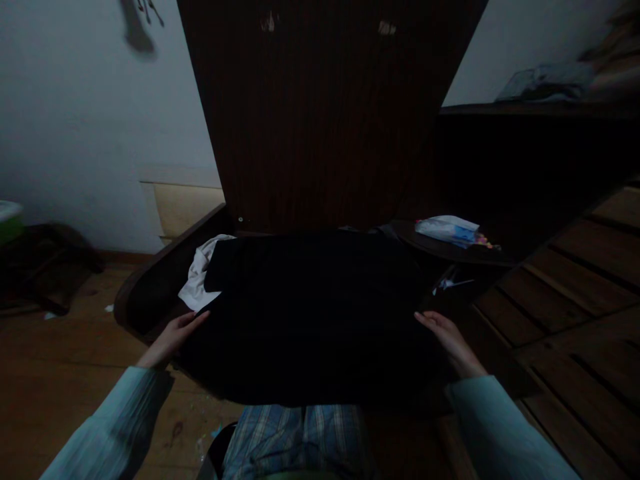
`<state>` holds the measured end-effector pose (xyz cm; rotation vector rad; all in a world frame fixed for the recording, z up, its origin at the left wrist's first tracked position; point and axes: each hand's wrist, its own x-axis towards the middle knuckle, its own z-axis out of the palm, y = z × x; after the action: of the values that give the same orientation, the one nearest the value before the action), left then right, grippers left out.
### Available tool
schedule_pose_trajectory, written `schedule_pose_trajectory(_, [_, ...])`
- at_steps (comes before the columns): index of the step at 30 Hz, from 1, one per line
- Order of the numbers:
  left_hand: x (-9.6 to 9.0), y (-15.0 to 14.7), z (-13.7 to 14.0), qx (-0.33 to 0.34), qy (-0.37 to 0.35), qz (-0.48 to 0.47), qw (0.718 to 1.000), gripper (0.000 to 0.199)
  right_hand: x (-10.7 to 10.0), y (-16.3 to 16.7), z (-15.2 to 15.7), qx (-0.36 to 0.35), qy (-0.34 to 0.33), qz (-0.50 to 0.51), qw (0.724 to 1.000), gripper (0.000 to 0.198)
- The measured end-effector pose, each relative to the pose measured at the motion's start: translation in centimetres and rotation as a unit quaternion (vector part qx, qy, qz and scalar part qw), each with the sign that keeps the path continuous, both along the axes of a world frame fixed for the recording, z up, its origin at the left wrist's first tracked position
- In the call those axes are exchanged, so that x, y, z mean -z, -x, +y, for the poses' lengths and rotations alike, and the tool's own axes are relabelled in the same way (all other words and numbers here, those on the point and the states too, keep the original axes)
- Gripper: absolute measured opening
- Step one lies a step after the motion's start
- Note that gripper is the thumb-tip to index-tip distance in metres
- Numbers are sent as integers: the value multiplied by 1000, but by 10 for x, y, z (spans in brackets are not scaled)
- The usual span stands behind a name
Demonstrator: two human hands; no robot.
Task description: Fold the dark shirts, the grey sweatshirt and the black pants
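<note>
A large black cloth [310, 313] lies spread over a dark wooden desk top, its near edge hanging towards my lap. Its folds are too dark to make out, so I cannot tell what kind of cloth it is. My left hand [175, 333] pinches its left edge between thumb and fingers. At its right edge, my right hand [450, 337] pinches it the same way. A crumpled white cloth [197, 277] sticks out from under the black one, just beyond my left hand.
A tall dark wooden panel [325, 120] rises behind the desk [145, 290]. A plastic packet [445, 230] rests on a rounded shelf at the right. Wooden slats [575, 280] stand farther right. On the left are a low dark stool [45, 267] and a green container [11, 223].
</note>
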<state>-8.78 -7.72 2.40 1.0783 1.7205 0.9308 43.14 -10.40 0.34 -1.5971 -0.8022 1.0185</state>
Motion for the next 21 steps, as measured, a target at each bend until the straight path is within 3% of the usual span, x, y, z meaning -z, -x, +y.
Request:
schedule_pose_trajectory(3, [-7,-1,-1,11,-9,-21,1000,39,1,-1,-5,-20,0,-5,1000,37])
schedule_pose_trajectory(6, [-2,5,-1,21,-32,-5,999,41,2,-8,-9,-6,-35,-16,999,39])
schedule_pose_trajectory(11, [7,23,2,45,-62,178,981,47,5,-19,-5,-37,6,-158,987,38])
schedule_pose_trajectory(15, [-8,33,27,52,-71,277,957,49,-10,-8,14,-38,-54,-217,974,38])
schedule_pose_trajectory(17, [-15,32,47,73,-45,319,944,49,-24,10,27,-82,-71,-201,974,38])
schedule_pose_trajectory(21, [-15,24,79,132,23,359,924,48,-46,66,57,-256,-61,-167,950,37])
